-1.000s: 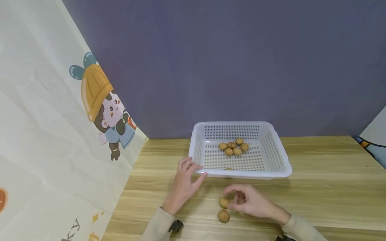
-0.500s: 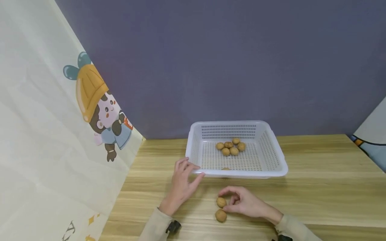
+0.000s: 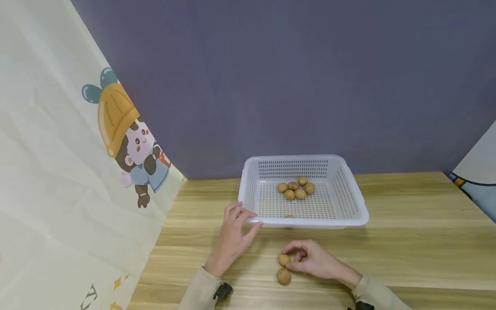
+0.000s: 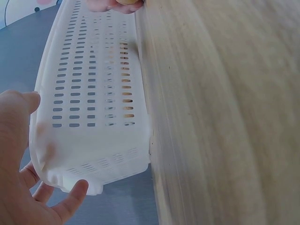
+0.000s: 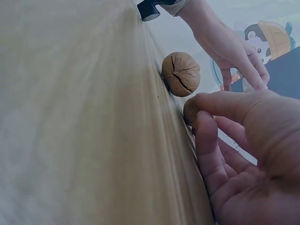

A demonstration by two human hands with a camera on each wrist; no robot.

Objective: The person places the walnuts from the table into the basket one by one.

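In the head view a white perforated plastic basket (image 3: 310, 222) stands on the wooden table with several walnuts (image 3: 300, 194) inside. One more walnut (image 3: 289, 216) peeks over its front rim, mostly hidden. At the basket's front left corner, my left hand (image 3: 234, 241) holds the rim, thumb on the front and fingers on the left side. In front of the basket, my right hand (image 3: 315, 259) pinches a walnut (image 3: 284, 259) between thumb and index finger, low at the tabletop. A second loose walnut (image 3: 283, 276), seam showing in the right wrist view, lies just nearer to me.
The wooden table (image 3: 407, 241) ends at a dark blue-grey wall (image 3: 290, 86) just behind the basket. On the left is a pale sheet (image 3: 46, 172) printed with a cartoon figure (image 3: 131, 142). Another printed panel (image 3: 480, 185) borders the table at the right.
My right hand has shifted slightly left, and its thumb and index finger have closed around the farther loose walnut. My left hand stays on the basket corner. The head view has shifted a little.
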